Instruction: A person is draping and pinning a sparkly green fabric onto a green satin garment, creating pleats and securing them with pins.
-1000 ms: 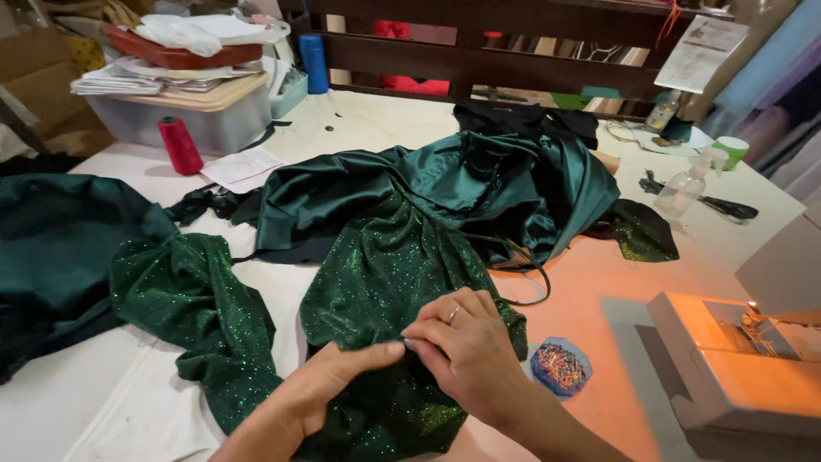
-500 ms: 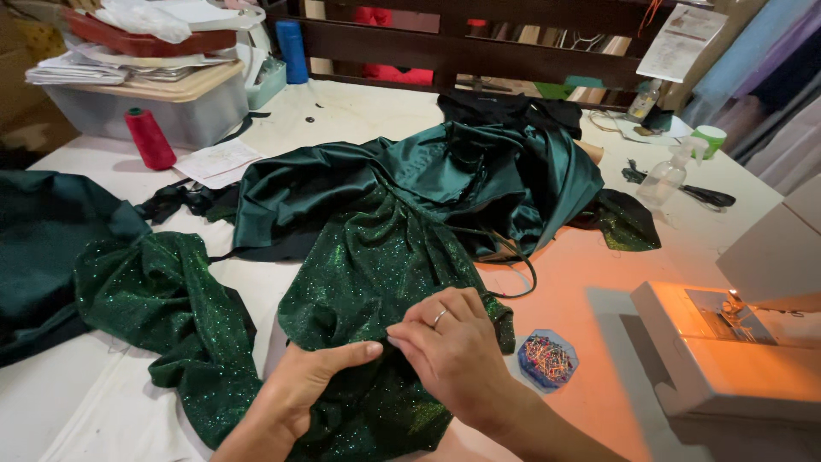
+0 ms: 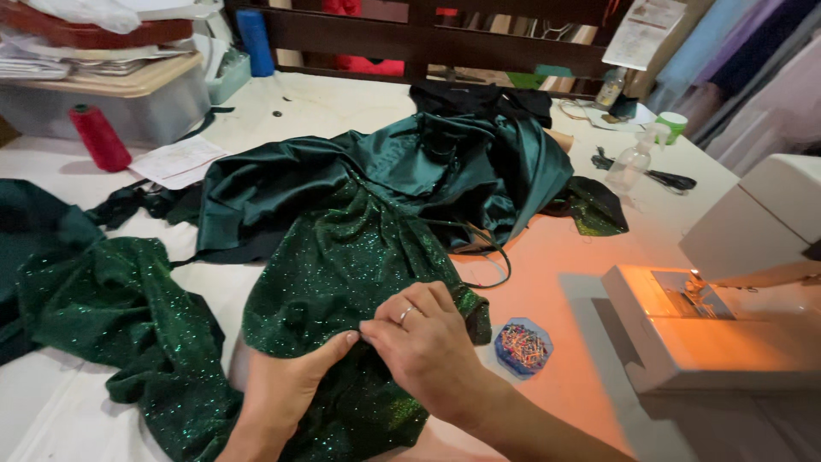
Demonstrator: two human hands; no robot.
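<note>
Most of the white counter [image 3: 342, 98] lies under dark green cloth, and its near edge is cut off by the bottom of the frame. A shiny satin garment [image 3: 376, 175] is heaped across the middle, its shape lost in folds, and the glittery green fabric [image 3: 342, 257] runs from it down toward the person, with another stretch of it spreading to the left. At the right stands a white sewing machine [image 3: 735, 291], partly out of frame, its lamp casting an orange glow over the bed. A clear plastic storage box [image 3: 128, 107] with papers and trays stacked on it sits at the far left corner, its top cropped. The left hand [image 3: 286, 389] rests flat on the glittery fabric, its fingers [image 3: 333, 346] held together and pointing toward the right hand [image 3: 428, 346]; whether they pinch the cloth cannot be made out. The right hand's fingers curl and press together at the fabric's edge, a ring on one, and what they pinch is hidden beneath them. A red thread cone [image 3: 100, 137] stands near the box, and a small blue pin dish [image 3: 522, 347] lies just beside the right hand.
</note>
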